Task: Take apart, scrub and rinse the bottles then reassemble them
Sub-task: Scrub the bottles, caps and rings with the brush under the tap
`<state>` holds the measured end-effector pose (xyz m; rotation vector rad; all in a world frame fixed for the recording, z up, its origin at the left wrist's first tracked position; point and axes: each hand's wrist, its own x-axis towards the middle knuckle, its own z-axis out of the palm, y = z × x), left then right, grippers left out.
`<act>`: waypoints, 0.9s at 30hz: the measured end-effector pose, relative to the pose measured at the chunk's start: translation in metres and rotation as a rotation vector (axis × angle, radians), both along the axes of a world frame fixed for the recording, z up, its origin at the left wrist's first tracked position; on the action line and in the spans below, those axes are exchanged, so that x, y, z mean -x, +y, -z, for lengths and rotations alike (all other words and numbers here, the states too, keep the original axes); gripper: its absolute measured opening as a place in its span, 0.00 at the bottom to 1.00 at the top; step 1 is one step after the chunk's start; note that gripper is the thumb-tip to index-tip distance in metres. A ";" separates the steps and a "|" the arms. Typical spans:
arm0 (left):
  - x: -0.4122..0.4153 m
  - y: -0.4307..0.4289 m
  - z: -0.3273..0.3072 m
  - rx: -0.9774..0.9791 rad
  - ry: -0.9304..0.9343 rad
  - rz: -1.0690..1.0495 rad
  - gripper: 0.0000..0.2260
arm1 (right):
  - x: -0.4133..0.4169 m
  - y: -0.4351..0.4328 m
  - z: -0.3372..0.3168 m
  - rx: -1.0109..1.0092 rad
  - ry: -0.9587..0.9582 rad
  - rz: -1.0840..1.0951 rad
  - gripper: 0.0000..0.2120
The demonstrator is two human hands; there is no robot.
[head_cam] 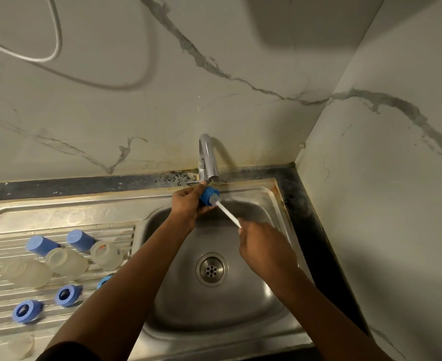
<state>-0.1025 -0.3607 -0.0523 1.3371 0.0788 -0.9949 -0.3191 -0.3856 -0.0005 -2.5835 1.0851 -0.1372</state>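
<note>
The left hand (186, 205) is gripping a blue cap (207, 195) at the sink's (251, 190) twelve o'clock; the right hand (264, 247), at the cap's four o'clock, is pinching a white stick (227, 213) touching it.

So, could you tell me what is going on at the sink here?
A person is scrubbing a bottle part over the sink. The left hand grips a blue cap just below the faucet, while the right hand holds a thin white brush poked into it. On the drainboard lie three clear bottles, two more caps and three blue rings, all separate, so reassembly has not begun.
</note>
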 end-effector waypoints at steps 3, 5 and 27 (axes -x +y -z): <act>-0.001 0.004 0.003 -0.001 0.011 -0.027 0.17 | -0.002 0.008 0.010 -0.520 -0.177 0.071 0.11; -0.001 0.010 0.008 0.021 0.040 -0.026 0.17 | -0.002 0.008 0.003 -0.931 -0.299 0.201 0.09; 0.000 0.016 0.016 -0.001 0.052 -0.036 0.19 | 0.006 0.005 -0.001 -0.788 -0.235 0.060 0.20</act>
